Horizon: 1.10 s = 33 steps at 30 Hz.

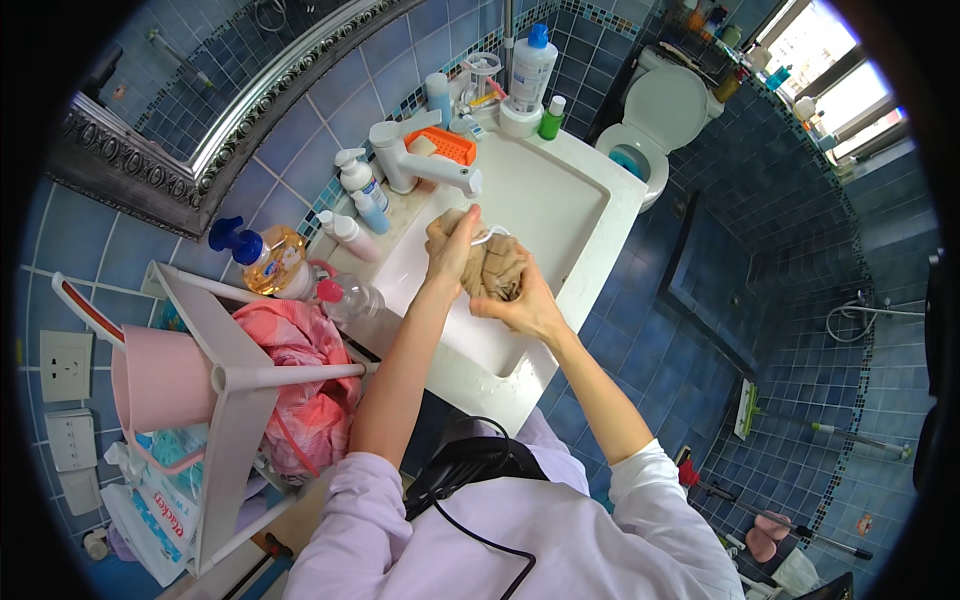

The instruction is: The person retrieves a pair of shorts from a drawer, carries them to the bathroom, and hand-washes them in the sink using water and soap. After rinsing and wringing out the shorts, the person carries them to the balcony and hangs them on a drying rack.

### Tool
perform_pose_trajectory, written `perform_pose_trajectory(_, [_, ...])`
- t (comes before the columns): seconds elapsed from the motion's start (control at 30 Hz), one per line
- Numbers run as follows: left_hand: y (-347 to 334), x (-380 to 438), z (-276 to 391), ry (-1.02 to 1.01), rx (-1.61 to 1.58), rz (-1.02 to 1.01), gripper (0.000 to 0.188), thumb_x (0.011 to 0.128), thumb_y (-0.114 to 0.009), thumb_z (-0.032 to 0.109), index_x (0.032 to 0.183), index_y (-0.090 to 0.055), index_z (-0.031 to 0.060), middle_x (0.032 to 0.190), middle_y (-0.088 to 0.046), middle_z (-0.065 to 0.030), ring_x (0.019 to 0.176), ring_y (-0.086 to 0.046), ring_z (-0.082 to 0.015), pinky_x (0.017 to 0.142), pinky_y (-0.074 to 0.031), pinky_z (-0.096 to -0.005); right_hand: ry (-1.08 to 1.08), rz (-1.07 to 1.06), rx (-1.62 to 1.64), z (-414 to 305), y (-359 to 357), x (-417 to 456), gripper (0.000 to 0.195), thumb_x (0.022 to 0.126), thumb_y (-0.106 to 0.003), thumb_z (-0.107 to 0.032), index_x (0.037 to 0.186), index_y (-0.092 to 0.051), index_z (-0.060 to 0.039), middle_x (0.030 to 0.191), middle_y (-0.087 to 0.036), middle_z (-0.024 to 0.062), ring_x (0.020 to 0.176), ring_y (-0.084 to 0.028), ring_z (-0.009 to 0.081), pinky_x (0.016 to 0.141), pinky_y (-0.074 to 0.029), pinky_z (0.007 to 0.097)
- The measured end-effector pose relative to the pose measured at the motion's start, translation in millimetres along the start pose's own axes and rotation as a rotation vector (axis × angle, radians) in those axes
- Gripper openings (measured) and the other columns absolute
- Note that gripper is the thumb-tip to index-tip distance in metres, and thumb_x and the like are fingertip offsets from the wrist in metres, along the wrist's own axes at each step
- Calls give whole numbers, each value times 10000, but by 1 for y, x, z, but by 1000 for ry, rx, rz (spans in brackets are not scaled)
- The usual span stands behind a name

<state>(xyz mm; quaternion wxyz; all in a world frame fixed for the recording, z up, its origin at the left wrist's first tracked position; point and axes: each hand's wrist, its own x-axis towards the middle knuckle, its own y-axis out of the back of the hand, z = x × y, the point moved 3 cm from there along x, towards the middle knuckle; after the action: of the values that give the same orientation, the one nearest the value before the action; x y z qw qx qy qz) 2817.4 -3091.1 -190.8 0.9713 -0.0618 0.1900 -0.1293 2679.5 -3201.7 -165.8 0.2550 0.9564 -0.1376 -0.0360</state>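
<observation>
Bunched between both hands is a tan cloth item (491, 268) with a white cord or band (491, 235) at its top; its exact kind cannot be told. My left hand (451, 251) grips its left side, thumb pointing up. On the lower right side, my right hand (529, 300) has thumb and fingers curled around it. The bundle is held above the white washbasin (555, 202), just below the spout of the white faucet (439, 166). No running water can be made out.
Pump bottles (364, 184), an orange soap dish (450, 142) and a large white bottle (532, 71) line the basin's back. At left stands a shelf rack (202, 330) with a pink pitcher (161, 379) and red-pink fabric (307, 375). Beyond the basin is a toilet (637, 146).
</observation>
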Motion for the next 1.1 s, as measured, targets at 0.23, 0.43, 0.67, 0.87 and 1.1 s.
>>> perform_pose_trajectory(0.23, [15,-41,22,14,-140,-241,901,905,-608,459,1496,-45,77,1362,-413,-127,1210,-426,-187,949,-371,-396,-470,-150,946,36,16,19,462,831,-587,-294,1166,-552,22,1012,-663,144,854,-669,209,742,-555,359])
perform_pose_trajectory(0.43, [9,-45,13,165,-496,-682,771,846,-709,387,1425,-305,77,1302,-505,-67,1213,-492,-210,1041,-392,-394,-617,-385,1321,6,2,11,480,921,-426,-318,1245,-508,26,1153,-625,182,959,-662,240,853,-554,385])
perform_pose_trajectory(0.67, [4,-60,49,34,-374,-623,555,756,-710,193,1243,-499,30,1121,-593,-91,1021,-602,-179,909,-506,-336,-612,-544,1467,0,4,-9,713,867,-603,-486,1359,-417,-4,1310,-532,160,1159,-564,259,983,-475,389])
perform_pose_trajectory(0.87, [-4,-60,54,-75,-258,-485,511,761,-722,125,1220,-519,32,1098,-598,-75,986,-600,-154,884,-503,-309,-373,-505,923,-38,9,-9,915,744,-814,-307,1427,-293,10,1322,-508,145,1189,-533,231,988,-459,367])
perform_pose_trajectory(1.1, [1,-27,26,-357,227,-258,580,702,-801,200,1123,-457,-1,1081,-589,-132,982,-603,-212,845,-497,-340,-219,-180,615,-18,-30,7,679,686,-798,-224,1202,-463,65,1083,-642,142,954,-646,224,861,-512,347])
